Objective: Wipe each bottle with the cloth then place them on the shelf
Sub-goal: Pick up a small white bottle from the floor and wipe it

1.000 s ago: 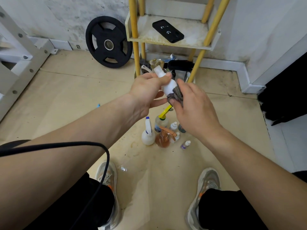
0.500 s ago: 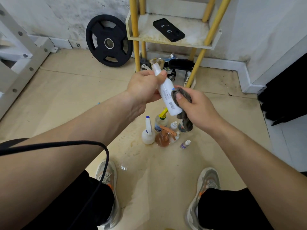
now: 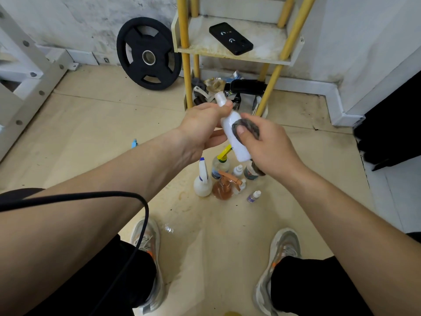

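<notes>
A white bottle (image 3: 230, 124) is held tilted in mid air, cap pointing up and away. My left hand (image 3: 200, 131) grips it near the neck. My right hand (image 3: 266, 142) presses a grey cloth (image 3: 247, 127) against the bottle's side, thumb on the cloth. Below on the floor stands a cluster of several bottles: a white spray bottle (image 3: 202, 181), an amber spray bottle (image 3: 224, 187), a clear one with a yellow trigger (image 3: 219, 161) and a small dropper bottle (image 3: 253, 197). The yellow-legged shelf (image 3: 205, 51) stands just beyond, against the wall.
A black phone (image 3: 230, 38) lies on the shelf board. Clutter sits under the shelf. A black weight plate (image 3: 148, 57) leans on the wall at left. A white metal frame (image 3: 22, 71) is far left. My two shoes (image 3: 145, 242) are below, a black cable (image 3: 127, 197) crosses my left arm.
The cloth has slid up the white bottle's side from near its base toward its middle. My left hand keeps its hold near the neck.
</notes>
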The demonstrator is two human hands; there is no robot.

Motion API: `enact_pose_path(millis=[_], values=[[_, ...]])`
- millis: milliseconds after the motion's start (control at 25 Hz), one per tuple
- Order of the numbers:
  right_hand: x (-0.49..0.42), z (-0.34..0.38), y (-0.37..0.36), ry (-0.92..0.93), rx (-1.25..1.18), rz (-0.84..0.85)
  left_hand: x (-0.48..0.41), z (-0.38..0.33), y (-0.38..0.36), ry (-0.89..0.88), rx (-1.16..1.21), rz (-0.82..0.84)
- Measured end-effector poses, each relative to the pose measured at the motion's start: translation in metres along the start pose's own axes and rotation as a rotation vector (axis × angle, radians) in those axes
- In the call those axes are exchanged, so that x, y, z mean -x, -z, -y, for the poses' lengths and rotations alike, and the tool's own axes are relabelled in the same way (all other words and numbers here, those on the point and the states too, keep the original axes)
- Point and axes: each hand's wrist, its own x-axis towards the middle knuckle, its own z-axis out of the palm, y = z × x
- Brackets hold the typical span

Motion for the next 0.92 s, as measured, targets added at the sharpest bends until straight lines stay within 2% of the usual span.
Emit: enact_pose_path(millis=[160,320,440,640,720,760,880,920], values=[[-0.004,-0.007,0.004,-0.224,-0.488,0.032,-0.003,-0.005,0.005,0.053,-0.029,0.128],[-0.007,-0.002,0.014,-0.357,-0.792,0.095,-0.002,-0.013,0.009,0.063,-0.022,0.220],[-0.005,-0.002,0.014,-0.403,-0.931,0.150,-0.004,-0.014,0.014,0.020,-0.076,0.244],[-0.004,0.000,0.010,-0.445,-1.000,0.220,-0.007,-0.010,0.016,-0.063,-0.082,0.244],[-0.003,0.003,0.008,-0.385,-0.928,0.185,-0.007,-0.011,0.014,-0.105,-0.076,0.202],[-0.001,0.005,0.007,-0.306,-0.782,0.156,-0.007,-0.011,0.013,-0.118,-0.055,0.161],[0.008,0.005,-0.001,0.048,-0.105,0.056,-0.006,-0.010,0.010,-0.131,0.037,-0.012],[0.013,0.006,-0.005,0.109,0.084,0.048,-0.006,-0.010,0.010,-0.134,0.054,-0.057]])
